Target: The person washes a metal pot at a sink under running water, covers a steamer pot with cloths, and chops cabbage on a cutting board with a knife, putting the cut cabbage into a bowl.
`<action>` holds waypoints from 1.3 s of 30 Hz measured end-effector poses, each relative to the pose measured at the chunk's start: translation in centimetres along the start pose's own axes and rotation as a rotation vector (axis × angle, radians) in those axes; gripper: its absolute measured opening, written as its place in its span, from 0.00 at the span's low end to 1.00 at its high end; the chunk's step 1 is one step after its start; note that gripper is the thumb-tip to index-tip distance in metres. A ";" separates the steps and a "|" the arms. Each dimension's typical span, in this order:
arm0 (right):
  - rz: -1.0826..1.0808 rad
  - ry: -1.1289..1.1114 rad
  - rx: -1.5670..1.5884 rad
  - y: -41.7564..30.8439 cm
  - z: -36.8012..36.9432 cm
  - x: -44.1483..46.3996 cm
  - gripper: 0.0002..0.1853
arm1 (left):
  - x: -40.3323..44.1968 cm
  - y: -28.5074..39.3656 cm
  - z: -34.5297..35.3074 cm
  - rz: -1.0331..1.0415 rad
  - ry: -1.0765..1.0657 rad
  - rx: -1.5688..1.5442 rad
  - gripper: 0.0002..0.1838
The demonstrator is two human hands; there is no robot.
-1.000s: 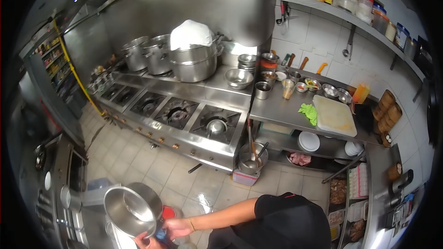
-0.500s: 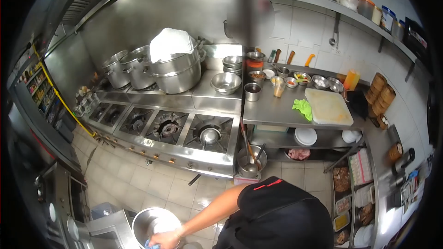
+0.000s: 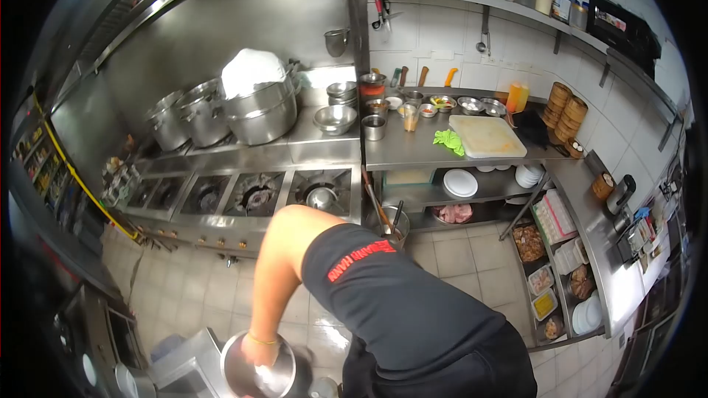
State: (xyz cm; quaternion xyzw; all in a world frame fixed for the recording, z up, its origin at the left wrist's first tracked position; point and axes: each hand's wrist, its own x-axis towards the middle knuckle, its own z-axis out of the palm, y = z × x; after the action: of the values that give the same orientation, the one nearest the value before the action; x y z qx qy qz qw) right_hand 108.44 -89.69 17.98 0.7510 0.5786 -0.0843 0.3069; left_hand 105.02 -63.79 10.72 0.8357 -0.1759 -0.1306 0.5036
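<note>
My right hand [image 3: 259,351] reaches down inside a steel pot [image 3: 230,368] at the bottom of the view, with the bare forearm bent down from a black sleeve and a thin band at the wrist. Its fingers are hidden and blurred, so what they hold, if anything, cannot be made out. A bright reflection lies on the pot's inner wall below the hand. Of my left hand only an unclear bit of skin may show at the bottom edge, by the pot's rim. Left of the pot is a steel sink surface [image 3: 188,365].
Beyond the tiled floor [image 3: 453,254] runs a gas stove [image 3: 236,228] with large pots [image 3: 258,114] behind it. On the right, a steel counter [image 3: 398,149] holds a white cutting board [image 3: 487,136], a green cloth [image 3: 448,141] and small bowls. Open shelves with food trays [image 3: 529,243] stand below.
My right hand has gone from the pot's outer side into the pot, and the elbow has risen. The blue cloth earlier at the hand no longer shows. The view has shifted right.
</note>
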 end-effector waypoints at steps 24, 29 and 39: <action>-0.423 0.338 -0.045 4.2 -10.2 19.8 0.09 | -9.1 2.6 -11.7 0.194 0.728 0.286 0.11; -0.792 0.765 -0.140 7.9 -13.7 25.1 0.11 | -9.9 1.6 -12.7 0.059 0.734 0.117 0.15; -0.450 0.171 0.491 7.3 -10.1 32.3 0.09 | -4.2 -1.2 -13.9 -0.187 0.928 0.305 0.15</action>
State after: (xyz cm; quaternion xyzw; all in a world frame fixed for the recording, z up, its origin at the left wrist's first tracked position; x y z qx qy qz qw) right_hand 123.03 -58.72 13.11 0.6602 0.7159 -0.2235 0.0413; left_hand 106.94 -50.46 16.20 0.8822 0.1255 0.2377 0.3867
